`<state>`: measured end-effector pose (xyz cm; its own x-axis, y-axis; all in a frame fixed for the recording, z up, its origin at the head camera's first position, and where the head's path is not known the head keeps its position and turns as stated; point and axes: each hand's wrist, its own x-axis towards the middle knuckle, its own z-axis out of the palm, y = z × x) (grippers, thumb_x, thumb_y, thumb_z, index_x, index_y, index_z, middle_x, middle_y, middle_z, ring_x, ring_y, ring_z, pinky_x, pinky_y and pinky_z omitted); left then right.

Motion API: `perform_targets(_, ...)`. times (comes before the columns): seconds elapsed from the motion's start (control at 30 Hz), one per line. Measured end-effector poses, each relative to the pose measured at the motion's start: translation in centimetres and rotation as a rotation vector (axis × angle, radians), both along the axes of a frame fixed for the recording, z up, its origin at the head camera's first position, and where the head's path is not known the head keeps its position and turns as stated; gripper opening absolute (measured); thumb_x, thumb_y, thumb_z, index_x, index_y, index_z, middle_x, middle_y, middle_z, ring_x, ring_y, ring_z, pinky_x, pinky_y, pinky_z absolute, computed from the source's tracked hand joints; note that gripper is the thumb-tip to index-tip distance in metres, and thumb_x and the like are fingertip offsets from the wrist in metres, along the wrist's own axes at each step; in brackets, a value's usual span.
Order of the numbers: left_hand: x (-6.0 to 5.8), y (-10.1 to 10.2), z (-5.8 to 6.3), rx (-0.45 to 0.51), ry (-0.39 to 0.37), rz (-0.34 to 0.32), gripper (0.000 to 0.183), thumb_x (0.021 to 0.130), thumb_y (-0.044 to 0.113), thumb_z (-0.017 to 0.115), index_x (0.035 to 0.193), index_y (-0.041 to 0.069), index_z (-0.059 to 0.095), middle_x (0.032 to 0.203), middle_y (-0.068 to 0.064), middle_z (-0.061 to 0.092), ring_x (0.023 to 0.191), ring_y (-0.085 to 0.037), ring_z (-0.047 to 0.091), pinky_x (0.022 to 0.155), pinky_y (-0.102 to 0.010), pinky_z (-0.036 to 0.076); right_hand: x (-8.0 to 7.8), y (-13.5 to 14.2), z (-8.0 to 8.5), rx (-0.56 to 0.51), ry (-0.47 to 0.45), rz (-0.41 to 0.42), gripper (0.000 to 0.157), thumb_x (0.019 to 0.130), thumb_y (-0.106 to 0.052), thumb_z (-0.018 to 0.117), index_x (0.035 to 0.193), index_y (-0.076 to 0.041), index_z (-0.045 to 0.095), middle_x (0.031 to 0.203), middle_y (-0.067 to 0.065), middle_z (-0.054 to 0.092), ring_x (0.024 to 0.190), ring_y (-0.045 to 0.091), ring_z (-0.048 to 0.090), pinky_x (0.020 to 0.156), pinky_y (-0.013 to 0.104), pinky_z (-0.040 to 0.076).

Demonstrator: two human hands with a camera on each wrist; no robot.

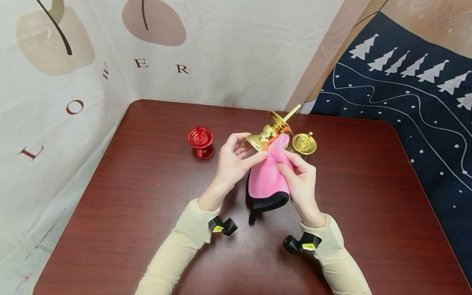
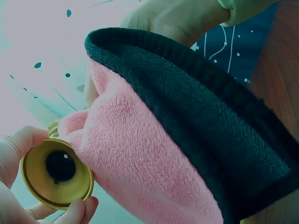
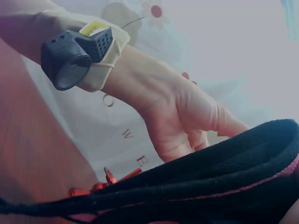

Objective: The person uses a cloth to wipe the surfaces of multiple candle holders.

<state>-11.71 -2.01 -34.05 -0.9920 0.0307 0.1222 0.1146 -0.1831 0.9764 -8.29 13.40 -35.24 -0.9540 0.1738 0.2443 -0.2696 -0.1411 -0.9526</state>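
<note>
A shiny gold candle holder (image 1: 266,134) is tilted above the table, its stem pointing up and right. My left hand (image 1: 234,162) holds it by the flared base, whose hollow underside (image 2: 43,183) faces the left wrist camera. A pink cloth with black edging (image 1: 267,176) is bunched against the holder's middle. Fingers and thumb of my right hand (image 1: 303,180) pinch this cloth, and its lower part hangs down between the hands. In the right wrist view the cloth's dark side (image 3: 196,184) covers the candle holder and part of my left hand (image 3: 163,107).
A red candle holder (image 1: 200,141) stands upright on the table, left of my left hand. Beyond my right hand stands another gold candle holder (image 1: 305,144), partly hidden. The brown table (image 1: 147,213) meets printed cloth hangings at its back and sides.
</note>
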Motion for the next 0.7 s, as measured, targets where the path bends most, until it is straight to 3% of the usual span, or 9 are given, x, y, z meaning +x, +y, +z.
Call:
perform_targets(0.17,0.2,-0.1,-0.1,-0.008,-0.032,-0.021,0.047,0.073,-0.006,0.073,0.114,-0.006,0.053,0.102,-0.024,0.062,0.091,-0.026,0.065,0.082,-0.032,0.052,-0.1,0.1,0.0,-0.021,-0.144,0.001,0.030,0.079,0.015,0.058,0.100,-0.003,0.071,0.088,-0.003,0.068,0.077,0.010,0.061,0.069,0.021,0.052)
perform_targets(0.33,0.4,-0.2,-0.2,-0.018,-0.082,-0.045,0.041,0.077,0.000,0.072,0.115,-0.002,0.057,0.101,-0.020,0.065,0.087,-0.022,0.065,0.078,-0.029,0.052,-0.6,0.6,0.2,-0.074,-0.286,0.075,0.034,0.082,0.011,0.058,0.091,-0.018,0.072,0.083,-0.002,0.068,0.072,0.010,0.062,0.063,0.021,0.052)
perform_targets(0.57,0.7,0.0,-0.1,-0.019,-0.108,-0.082,0.034,0.079,0.001,0.070,0.111,-0.004,0.060,0.097,-0.021,0.068,0.080,-0.013,0.065,0.074,-0.025,0.050,-1.9,1.2,0.5,-0.112,-0.345,0.153,0.036,0.085,0.008,0.056,0.086,-0.024,0.073,0.086,-0.002,0.069,0.071,0.010,0.063,0.064,0.021,0.053)
perform_targets(0.7,0.7,0.1,-0.2,-0.039,-0.096,-0.048,0.035,0.078,0.001,0.071,0.111,-0.003,0.060,0.097,-0.021,0.068,0.081,-0.014,0.065,0.073,-0.025,0.050,-2.3,1.3,0.5,-0.122,-0.364,0.197,0.038,0.085,0.008,0.054,0.085,-0.024,0.074,0.085,-0.002,0.068,0.068,0.010,0.064,0.063,0.021,0.053)
